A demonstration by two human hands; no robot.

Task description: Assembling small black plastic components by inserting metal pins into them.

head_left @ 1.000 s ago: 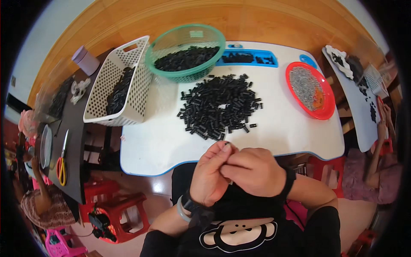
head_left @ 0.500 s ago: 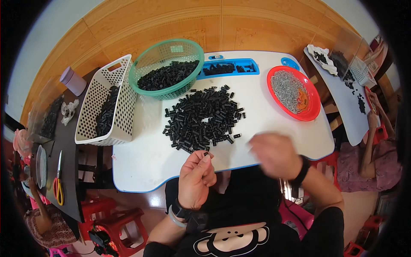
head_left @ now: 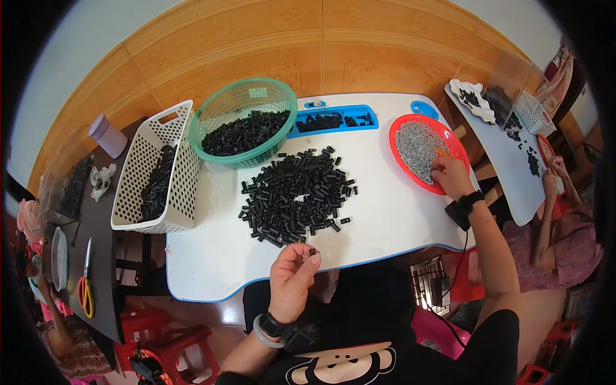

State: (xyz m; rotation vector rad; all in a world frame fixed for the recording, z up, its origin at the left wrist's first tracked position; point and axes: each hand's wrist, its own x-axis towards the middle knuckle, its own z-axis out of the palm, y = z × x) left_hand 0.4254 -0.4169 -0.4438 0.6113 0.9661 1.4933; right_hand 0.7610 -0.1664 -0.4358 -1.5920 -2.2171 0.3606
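My left hand (head_left: 292, 276) pinches one small black plastic piece (head_left: 312, 252) just below the loose pile of black pieces (head_left: 296, 196). My right hand (head_left: 450, 176) is well right of the pile, fingertips in the red plate of grey metal parts (head_left: 420, 149). The pile remains large; the green basket (head_left: 244, 122) above-left holds many pieces, so much seems left.

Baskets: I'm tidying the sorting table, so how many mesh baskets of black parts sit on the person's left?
2. A round green basket stands at the white table's far left corner; a white rectangular basket overhangs its left edge. Others may be hidden beyond the frame.
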